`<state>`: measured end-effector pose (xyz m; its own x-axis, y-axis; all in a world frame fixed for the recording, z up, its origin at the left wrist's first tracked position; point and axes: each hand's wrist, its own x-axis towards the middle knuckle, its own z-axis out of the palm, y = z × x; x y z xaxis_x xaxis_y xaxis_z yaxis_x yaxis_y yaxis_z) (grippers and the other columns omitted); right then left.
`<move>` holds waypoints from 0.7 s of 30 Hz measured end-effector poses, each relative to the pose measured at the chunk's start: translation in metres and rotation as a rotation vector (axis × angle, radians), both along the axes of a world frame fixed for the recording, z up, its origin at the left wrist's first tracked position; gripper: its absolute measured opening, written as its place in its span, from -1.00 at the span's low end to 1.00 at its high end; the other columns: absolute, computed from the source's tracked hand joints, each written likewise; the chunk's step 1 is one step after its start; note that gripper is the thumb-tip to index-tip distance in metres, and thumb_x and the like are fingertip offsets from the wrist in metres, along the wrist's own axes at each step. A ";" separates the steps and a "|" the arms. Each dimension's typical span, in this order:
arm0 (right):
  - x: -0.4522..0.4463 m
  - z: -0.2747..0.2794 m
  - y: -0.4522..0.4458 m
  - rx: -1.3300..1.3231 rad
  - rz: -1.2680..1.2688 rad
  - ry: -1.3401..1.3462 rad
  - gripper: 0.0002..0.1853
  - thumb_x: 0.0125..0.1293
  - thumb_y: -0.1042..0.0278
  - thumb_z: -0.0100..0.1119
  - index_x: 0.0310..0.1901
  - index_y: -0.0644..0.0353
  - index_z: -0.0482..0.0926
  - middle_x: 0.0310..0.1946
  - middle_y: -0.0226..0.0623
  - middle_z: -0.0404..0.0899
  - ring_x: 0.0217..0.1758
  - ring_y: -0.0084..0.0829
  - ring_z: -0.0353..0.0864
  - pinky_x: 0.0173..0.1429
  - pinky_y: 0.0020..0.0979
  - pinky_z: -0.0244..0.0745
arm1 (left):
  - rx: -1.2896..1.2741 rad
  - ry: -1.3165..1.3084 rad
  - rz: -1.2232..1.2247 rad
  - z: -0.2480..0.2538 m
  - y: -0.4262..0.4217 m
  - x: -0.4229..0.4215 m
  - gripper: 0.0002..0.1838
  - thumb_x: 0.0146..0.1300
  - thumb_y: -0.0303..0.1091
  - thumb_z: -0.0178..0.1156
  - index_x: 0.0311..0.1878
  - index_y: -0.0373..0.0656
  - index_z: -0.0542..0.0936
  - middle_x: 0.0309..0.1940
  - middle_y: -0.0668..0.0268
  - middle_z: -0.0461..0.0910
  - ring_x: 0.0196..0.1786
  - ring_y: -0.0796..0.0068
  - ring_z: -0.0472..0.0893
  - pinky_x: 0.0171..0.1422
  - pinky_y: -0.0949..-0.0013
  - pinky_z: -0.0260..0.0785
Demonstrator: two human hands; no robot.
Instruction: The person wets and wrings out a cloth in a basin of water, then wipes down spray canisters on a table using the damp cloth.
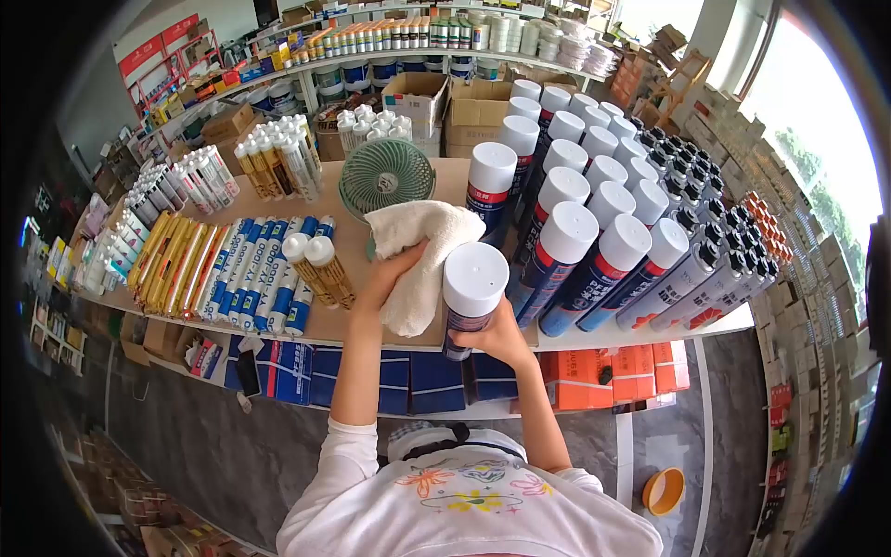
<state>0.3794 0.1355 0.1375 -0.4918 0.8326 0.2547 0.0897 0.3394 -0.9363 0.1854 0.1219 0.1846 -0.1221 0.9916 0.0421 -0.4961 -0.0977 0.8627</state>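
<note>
1. Wide worktop [452,176] crosses the room; a green fan [386,174] stands near its middle; white-capped cans [568,234] crowd its right side.
2. One spray can [473,292] is held at the worktop's near edge; the right hand [502,333] has its fingers curled round the can's body, below the white cap.
3. Left hand [394,276] is partly under a soft white cloth [416,297] beside the can; its fingertips are hidden, so I cannot tell how they sit.
4. This can looks stiff and smooth, maybe slippery, perhaps heavy if full; its body seems best to grab.
</note>
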 end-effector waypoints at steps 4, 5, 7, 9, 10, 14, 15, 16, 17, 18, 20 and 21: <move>-0.002 -0.001 -0.002 -0.006 -0.014 0.010 -0.04 -0.23 0.37 0.45 0.27 0.28 0.13 0.00 0.02 0.50 0.12 -0.14 0.52 0.22 -0.28 0.37 | 0.043 -0.017 -0.001 0.001 -0.004 0.002 -0.61 0.23 -0.33 0.30 0.10 -0.21 0.54 -0.12 0.30 0.62 -0.14 0.57 0.62 -0.13 0.53 0.48; -0.003 -0.002 -0.004 -0.002 -0.037 0.031 -0.05 -0.23 0.38 0.45 0.26 0.28 0.14 -0.01 0.02 0.50 0.12 -0.14 0.52 0.22 -0.28 0.38 | 0.050 0.081 -0.003 -0.009 -0.002 0.000 -0.61 0.23 -0.32 0.30 0.11 -0.21 0.54 -0.11 0.30 0.62 -0.11 0.56 0.62 -0.09 0.52 0.49; -0.001 -0.002 -0.004 0.009 -0.043 0.029 -0.06 -0.22 0.38 0.46 0.25 0.28 0.15 0.00 0.02 0.50 0.12 -0.15 0.52 0.22 -0.28 0.38 | -0.058 0.108 -0.037 -0.051 0.010 -0.013 -0.59 0.23 -0.31 0.31 0.12 -0.22 0.53 -0.09 0.28 0.61 -0.08 0.54 0.62 -0.05 0.49 0.49; -0.001 -0.001 -0.006 0.023 -0.047 0.030 -0.07 -0.22 0.38 0.47 0.24 0.27 0.15 0.00 0.02 0.50 0.12 -0.15 0.52 0.21 -0.27 0.38 | -0.163 0.138 -0.069 -0.056 0.004 -0.010 -0.57 0.22 -0.30 0.32 0.13 -0.22 0.53 -0.07 0.27 0.61 -0.05 0.51 0.61 0.00 0.46 0.49; -0.001 0.000 -0.008 0.033 -0.053 0.031 -0.08 -0.21 0.38 0.48 0.23 0.27 0.15 0.01 0.02 0.49 0.12 -0.16 0.52 0.21 -0.26 0.38 | -0.143 0.170 0.004 -0.043 -0.010 0.001 -0.57 0.21 -0.30 0.33 0.12 -0.23 0.53 -0.05 0.25 0.61 -0.02 0.49 0.60 0.03 0.44 0.48; -0.008 -0.004 -0.011 0.099 -0.145 0.078 -0.08 -0.18 0.34 0.53 0.20 0.27 0.14 0.03 0.03 0.47 0.13 -0.15 0.52 0.19 -0.23 0.40 | -0.041 0.258 0.143 -0.043 -0.020 0.002 -0.58 0.20 -0.32 0.35 0.08 -0.28 0.55 -0.06 0.25 0.62 -0.04 0.50 0.60 0.02 0.43 0.47; -0.011 -0.007 -0.011 0.097 -0.142 0.078 -0.08 -0.18 0.34 0.53 0.20 0.27 0.14 0.03 0.03 0.47 0.13 -0.15 0.52 0.19 -0.23 0.40 | 0.061 0.393 0.258 -0.037 -0.022 0.004 -0.59 0.20 -0.33 0.35 0.07 -0.30 0.55 -0.07 0.26 0.62 -0.06 0.52 0.60 0.00 0.43 0.47; -0.017 -0.010 -0.010 0.114 -0.194 0.106 -0.08 -0.17 0.32 0.55 0.20 0.27 0.14 0.04 0.03 0.46 0.13 -0.15 0.52 0.19 -0.22 0.41 | 0.130 0.292 0.342 -0.031 -0.028 0.012 -0.60 0.19 -0.34 0.36 0.06 -0.31 0.56 -0.08 0.28 0.63 -0.09 0.57 0.59 -0.02 0.43 0.46; -0.022 -0.012 -0.009 0.131 -0.249 0.134 -0.08 -0.15 0.30 0.56 0.20 0.27 0.14 0.04 0.03 0.46 0.13 -0.14 0.52 0.18 -0.21 0.41 | 0.113 0.164 0.368 -0.046 -0.029 0.012 -0.60 0.14 -0.37 0.39 0.04 -0.28 0.58 -0.08 0.22 0.62 -0.09 0.48 0.61 -0.01 0.39 0.46; -0.026 -0.015 -0.008 0.106 -0.296 0.122 -0.07 -0.14 0.27 0.58 0.20 0.30 0.13 0.03 0.03 0.45 0.12 -0.13 0.52 0.17 -0.22 0.42 | 0.372 0.370 0.454 -0.038 -0.030 0.017 -0.60 0.10 -0.38 0.40 0.01 -0.26 0.59 -0.06 0.18 0.61 -0.07 0.41 0.61 0.00 0.37 0.46; -0.037 -0.012 -0.010 0.189 -0.344 0.102 -0.06 -0.04 0.28 0.53 0.27 0.37 0.08 0.11 0.07 0.37 0.21 -0.14 0.42 0.24 -0.25 0.34 | 0.722 0.729 0.560 -0.015 -0.036 0.028 -0.62 0.00 -0.40 0.42 -0.06 -0.19 0.64 0.00 0.14 0.56 -0.03 0.31 0.60 0.01 0.34 0.46; -0.040 -0.012 -0.012 0.293 -0.363 0.062 -0.06 0.01 0.29 0.50 0.29 0.40 0.05 0.13 0.08 0.33 0.25 -0.15 0.37 0.28 -0.27 0.30 | 0.817 0.871 0.595 -0.001 -0.039 0.034 -0.64 -0.05 -0.41 0.43 -0.10 -0.15 0.67 0.04 0.14 0.53 0.00 0.29 0.59 0.02 0.32 0.46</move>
<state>0.3399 0.1232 0.1256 -0.1590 0.8367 0.5240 0.1985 0.5470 -0.8133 0.2198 0.0833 0.1832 -0.1542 0.4502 0.8795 0.4815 -0.7431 0.4647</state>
